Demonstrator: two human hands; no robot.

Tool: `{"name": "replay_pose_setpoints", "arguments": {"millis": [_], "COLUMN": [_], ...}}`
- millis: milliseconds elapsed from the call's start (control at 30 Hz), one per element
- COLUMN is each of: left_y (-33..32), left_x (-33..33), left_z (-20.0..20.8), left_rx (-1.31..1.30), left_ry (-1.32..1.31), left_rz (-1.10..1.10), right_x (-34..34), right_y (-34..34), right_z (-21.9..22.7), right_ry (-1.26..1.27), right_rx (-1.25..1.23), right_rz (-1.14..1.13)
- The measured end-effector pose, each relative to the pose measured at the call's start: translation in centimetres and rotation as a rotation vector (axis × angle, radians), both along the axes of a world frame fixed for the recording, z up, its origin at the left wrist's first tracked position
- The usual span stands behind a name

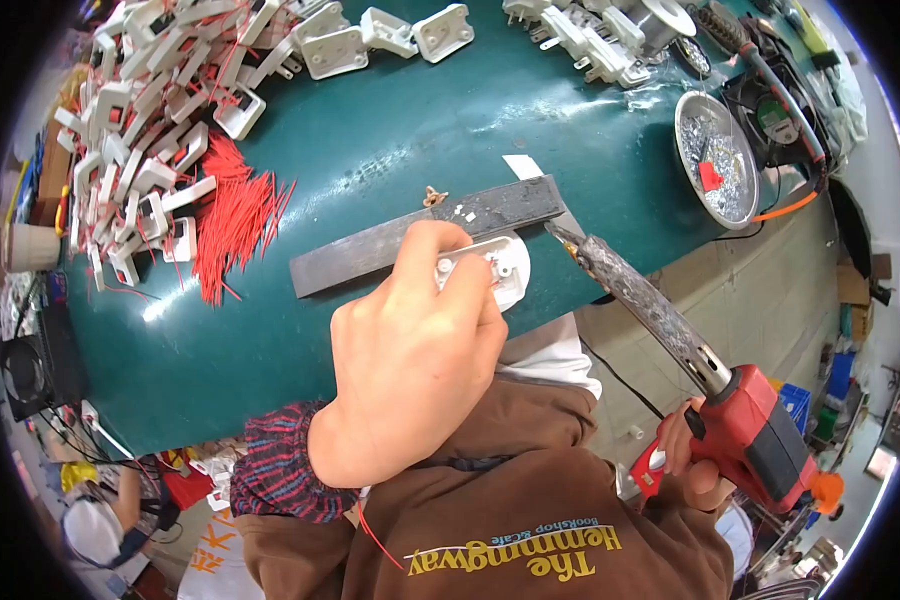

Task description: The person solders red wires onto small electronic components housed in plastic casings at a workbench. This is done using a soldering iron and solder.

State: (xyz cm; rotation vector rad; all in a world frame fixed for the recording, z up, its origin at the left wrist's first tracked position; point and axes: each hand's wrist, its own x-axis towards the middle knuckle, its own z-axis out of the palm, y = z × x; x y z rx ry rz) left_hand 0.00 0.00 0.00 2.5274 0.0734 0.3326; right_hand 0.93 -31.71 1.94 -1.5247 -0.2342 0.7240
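Note:
My left hand point(410, 345) has its fingers closed on a white plastic plug housing point(511, 272), held at the near edge of a dark metal bar point(370, 248) on the table. The hand hides part of the housing's inside. A red wire point(378, 540) hangs below my left cuff; its upper end is hidden. My right hand point(685, 450) is wrapped round a red and black soldering gun point(755, 430). Its dirty tip point(560, 234) points up and left, close to the bar's right end and apart from the housing.
A heap of white housings point(140, 150) and a bundle of red wires point(235, 225) lie left on the green table point(420, 110). More white parts point(580, 45) and a solder spool point(660, 20) lie far right. A metal bowl point(715, 160) and a small fan point(775, 120) stand right.

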Motion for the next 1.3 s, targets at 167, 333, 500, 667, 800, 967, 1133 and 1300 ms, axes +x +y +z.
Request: {"name": "replay_pose_setpoints", "arguments": {"millis": [167, 333, 500, 667, 800, 967, 1133, 1300], "left_y": [-0.5, -0.5, -0.4, -0.4, 0.1, 1.6, 8.1, 11.3], "left_x": [-0.2, -0.1, 0.2, 0.2, -0.4, -2.3, -13.7, -31.8], "left_z": [0.3, 0.4, 0.6, 0.7, 1.4, 1.9, 7.0, -2.8], "left_rx": [-0.009, 0.025, 0.026, -0.063, -0.128, -0.166, -0.072, 0.16], "left_ry": [-0.024, -0.012, -0.004, 0.055, 0.097, -0.045, -0.168, 0.105], "left_rz": [0.054, 0.058, 0.037, -0.031, -0.029, 0.038, 0.455, 1.04], "right_x": [2.4, 2.8, 1.0, 1.2, 1.2, 2.3, 2.8, 4.0], "right_y": [1.5, 0.7, 0.6, 2.2, 2.6, 3.7, 3.1, 5.9], "right_z": [1.9, -2.9, -5.2, -4.5, -4.6, -5.5, -5.6, -5.5], "right_ry": [0.539, 0.022, -0.195, -0.313, -0.286, -0.369, -0.392, -0.313], "right_rx": [-0.1, 0.092, 0.086, 0.156, 0.24, 0.377, 0.39, 0.341], "right_rz": [0.035, 0.119, -0.032, -0.181, -0.177, -0.15, -0.327, -0.361]}}
